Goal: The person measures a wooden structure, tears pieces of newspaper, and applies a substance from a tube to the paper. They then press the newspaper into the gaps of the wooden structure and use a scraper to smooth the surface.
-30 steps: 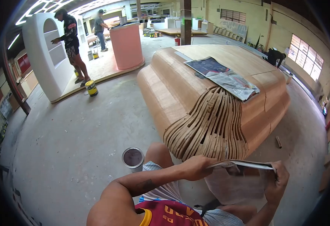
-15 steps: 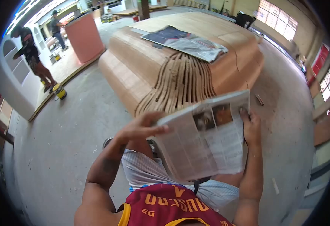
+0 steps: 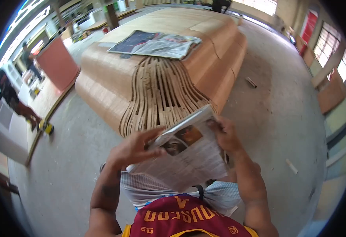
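Above lap (image 3: 135, 185), right hand (image 3: 226, 135) — grip holding newspaper (image 3: 194, 164) by 1 corner; left hand (image 3: 133, 148) — grip wide over it.

I'm viewing a workshop: big curved plywood form (image 3: 101, 77), exposed wooden slats (image 3: 157, 93) at its near end, dusty hard floor (image 3: 76, 158) around it, pink block (image 3: 58, 63) and yellow can (image 3: 46, 127) left of it, gridded windows (image 3: 327, 45) to its right.
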The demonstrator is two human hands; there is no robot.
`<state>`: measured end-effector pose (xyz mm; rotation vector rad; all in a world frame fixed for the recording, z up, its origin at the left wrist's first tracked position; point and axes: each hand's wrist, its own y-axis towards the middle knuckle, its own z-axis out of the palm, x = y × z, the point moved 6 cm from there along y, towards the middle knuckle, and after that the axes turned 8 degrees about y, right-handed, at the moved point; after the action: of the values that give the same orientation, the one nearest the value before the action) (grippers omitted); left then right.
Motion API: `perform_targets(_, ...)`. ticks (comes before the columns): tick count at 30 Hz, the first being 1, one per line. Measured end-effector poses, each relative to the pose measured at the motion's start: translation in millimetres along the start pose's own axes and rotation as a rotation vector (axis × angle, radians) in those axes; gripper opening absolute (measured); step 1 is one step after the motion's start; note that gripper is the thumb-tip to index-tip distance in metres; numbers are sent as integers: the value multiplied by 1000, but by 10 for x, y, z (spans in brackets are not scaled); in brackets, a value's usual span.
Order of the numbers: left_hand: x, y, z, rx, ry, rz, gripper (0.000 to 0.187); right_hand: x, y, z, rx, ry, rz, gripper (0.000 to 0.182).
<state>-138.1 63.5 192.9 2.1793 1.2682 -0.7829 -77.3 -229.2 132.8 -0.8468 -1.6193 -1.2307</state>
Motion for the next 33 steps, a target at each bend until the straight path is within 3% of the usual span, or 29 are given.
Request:
perform_targets(3,258,23,282,344,186,-342,36,108,12,221,119,-16,-30,27)
perform_targets(6,539,-93,156,173,112,-329,25,25,-103,372,235,103,47,28)
perform_targets(9,275,-83,-153,185,317,-264,30,-234,-320,670,352,239,121,35)
perform_targets(12,-190,-56,-267,408,331,-189,53,-300,-423,899,437,274,77,44)
perform_targets(13,-135,-72,-356,600,98,-164,93,-270,-441,947,466,273,44,47)
perform_targets(16,-135,-6,-379,612,-182,-39,121,-74,-501,914,508,276,-61,49)
perform_targets(20,295,-249,417,834,-314,-251,116,18,-599,922,616,304,-97,52)
perform_targets(22,724,-609,925,1002,-402,-443,122,111,-616,853,614,211,-112,43)
perform_targets(24,911,-1070,1208,1041,-568,-817,125,168,-618,768,618,71,-129,42)
perform_targets(25,725,-1089,1324,1068,-704,-776,128,197,-621,713,586,52,-200,28)
perform_targets(27,309,-1043,1498,1112,-977,-659,134,224,-614,604,599,34,-231,26)
perform_targets(30,46,-1121,1573,1167,-1028,-510,141,316,-607,565,618,23,-223,23)
perform_targets(31,127,-1235,1634,1114,-1042,-457,129,343,-605,585,626,25,-219,23)
perform_targets(33,203,-1311,1691,956,-1069,-645,118,377,-606,584,587,47,-188,24)
